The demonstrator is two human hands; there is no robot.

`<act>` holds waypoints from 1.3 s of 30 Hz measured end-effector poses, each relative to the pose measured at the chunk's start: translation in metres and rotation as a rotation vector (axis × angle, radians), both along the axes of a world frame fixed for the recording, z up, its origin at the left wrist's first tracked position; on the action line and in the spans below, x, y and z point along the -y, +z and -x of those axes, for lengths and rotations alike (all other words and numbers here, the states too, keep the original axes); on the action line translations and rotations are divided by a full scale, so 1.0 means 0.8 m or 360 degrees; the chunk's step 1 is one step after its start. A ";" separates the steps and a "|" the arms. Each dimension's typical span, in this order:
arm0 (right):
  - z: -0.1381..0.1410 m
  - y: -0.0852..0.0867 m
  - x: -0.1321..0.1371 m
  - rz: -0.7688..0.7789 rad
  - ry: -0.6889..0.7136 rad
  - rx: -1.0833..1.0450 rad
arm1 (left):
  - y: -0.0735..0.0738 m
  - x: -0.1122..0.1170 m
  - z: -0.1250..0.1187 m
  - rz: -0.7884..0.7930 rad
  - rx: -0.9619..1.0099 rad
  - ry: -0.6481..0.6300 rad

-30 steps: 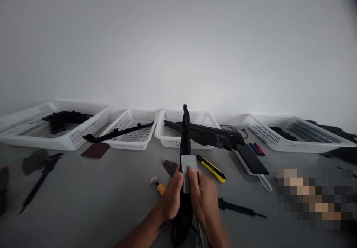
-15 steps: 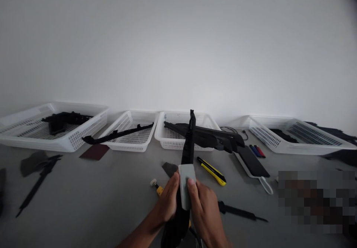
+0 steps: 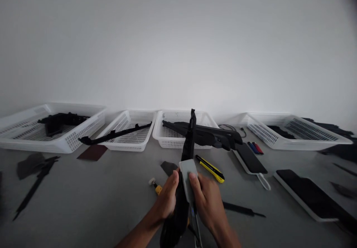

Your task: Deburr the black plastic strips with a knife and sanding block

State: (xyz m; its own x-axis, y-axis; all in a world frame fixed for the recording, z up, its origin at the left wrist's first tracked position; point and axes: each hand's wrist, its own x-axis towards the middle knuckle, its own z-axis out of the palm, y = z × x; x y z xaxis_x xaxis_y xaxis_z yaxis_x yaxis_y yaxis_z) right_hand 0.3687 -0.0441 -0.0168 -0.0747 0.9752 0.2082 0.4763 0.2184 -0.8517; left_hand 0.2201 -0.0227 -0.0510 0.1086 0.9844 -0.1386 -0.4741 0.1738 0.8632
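Note:
In the middle of the head view, my left hand (image 3: 167, 196) is closed around a long, narrow black plastic trim piece (image 3: 189, 143), which points up and away from me. My right hand (image 3: 208, 197) grips a light grey rectangular block (image 3: 187, 168), its thumb on the upper face. The block lies against the trim piece, and its underside is hidden. Below it, a thin light strip or cable shows beside my right wrist. A yellow tool with a pale round tip (image 3: 158, 189) is partly covered by my left hand.
A yellow utility knife (image 3: 210, 169) lies beyond my right hand. White baskets (image 3: 173, 143) line the wall, several holding black parts. A dark red sheet (image 3: 92, 153), blue and red pens (image 3: 256, 148), and two black-and-white flat devices (image 3: 249, 158) lie on the grey table (image 3: 111, 203).
The grey block has shifted slightly up along the trim piece and tilted, uncovering more of the strip below it. Both hands keep their hold. The view has moved slightly.

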 end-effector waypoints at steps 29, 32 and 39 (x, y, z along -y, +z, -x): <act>0.017 -0.007 -0.013 -0.0025 -0.0336 -0.0482 | 0.026 0.012 0.006 -0.0325 -0.0672 -0.0127; 0.021 -0.004 -0.010 0.0001 -0.0263 -0.0491 | 0.027 0.013 0.007 -0.0289 -0.0672 -0.0100; 0.015 -0.002 -0.013 -0.0034 -0.0117 -0.0302 | 0.024 0.011 0.011 -0.0309 -0.0730 -0.0050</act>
State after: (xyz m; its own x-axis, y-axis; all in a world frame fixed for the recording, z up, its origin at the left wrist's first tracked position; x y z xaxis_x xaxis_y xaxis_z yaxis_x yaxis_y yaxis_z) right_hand 0.3570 -0.0337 -0.0186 0.0391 0.9718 0.2325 0.3229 0.2079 -0.9233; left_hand 0.2116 -0.0314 -0.0320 0.1093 0.9940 0.0068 -0.0354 -0.0029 0.9994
